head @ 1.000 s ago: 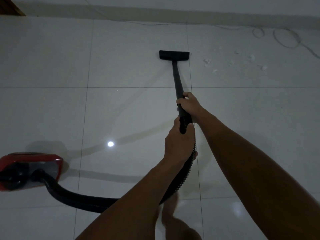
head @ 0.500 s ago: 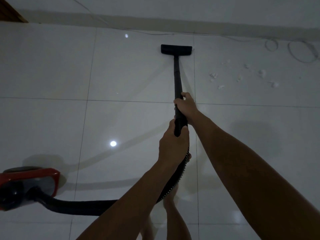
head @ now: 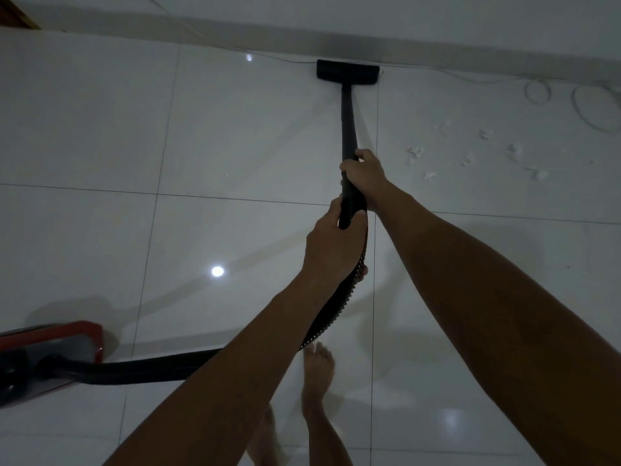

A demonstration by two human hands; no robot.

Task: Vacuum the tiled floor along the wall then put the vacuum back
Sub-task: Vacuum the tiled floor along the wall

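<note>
A black vacuum wand (head: 347, 122) runs away from me across the glossy white tiled floor (head: 100, 129). Its flat black nozzle (head: 347, 73) lies at the foot of the wall's skirting (head: 470, 52). My right hand (head: 364, 173) is shut around the wand's lower end. Just below it, my left hand (head: 331, 247) is shut on the ribbed black hose (head: 336, 307). The hose curves down and left to the red vacuum body (head: 50, 351) at the left edge, partly cut off.
Several white bits of debris (head: 470, 156) lie on the tile right of the wand. A thin white cable (head: 591, 105) loops along the wall at far right. My bare feet (head: 317, 368) stand under my arms. A brown wooden corner (head: 15, 15) shows top left.
The nozzle has slid forward across the tile from mid-floor to the base of the wall. Both hands kept their grip, and I have stepped closer.
</note>
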